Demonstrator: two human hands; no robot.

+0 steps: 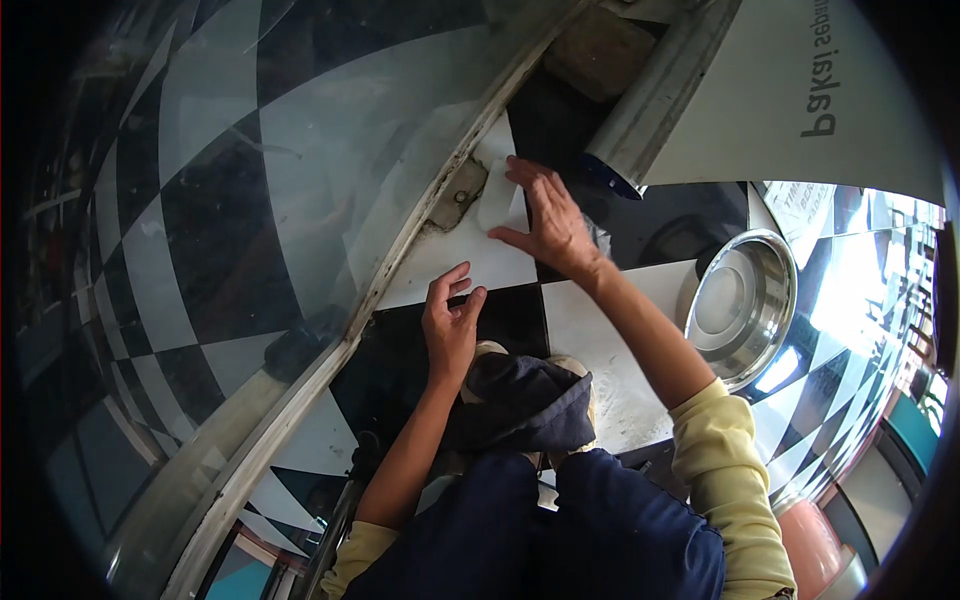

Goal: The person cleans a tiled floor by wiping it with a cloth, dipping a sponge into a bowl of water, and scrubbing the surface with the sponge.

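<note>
At the left of the frame, a glass panel (290,190) mirrors the checkered floor (592,318); its worn frame (404,243) runs diagonally upward. At centre, the left hand (452,325) is empty, fingers loosely curled and thumb apart, raised probably for balance or readiness. Above it, a metal plate (460,197) adjoins the frame. Just beside the plate lies a white piece (495,205) on a white tile, its outline hard to make out. A dark cloth (530,405) drapes below, perhaps kept within reach. The right hand (550,225) spans the white piece, thumb and fingers spread apart; whether it grips or merely touches cannot be told. At upper centre sit a brown block (600,55) and a banner (790,110), whose tube (665,95) seems to limit upward reach. Farther right, a metal bowl (745,300) rests tilted.
</note>
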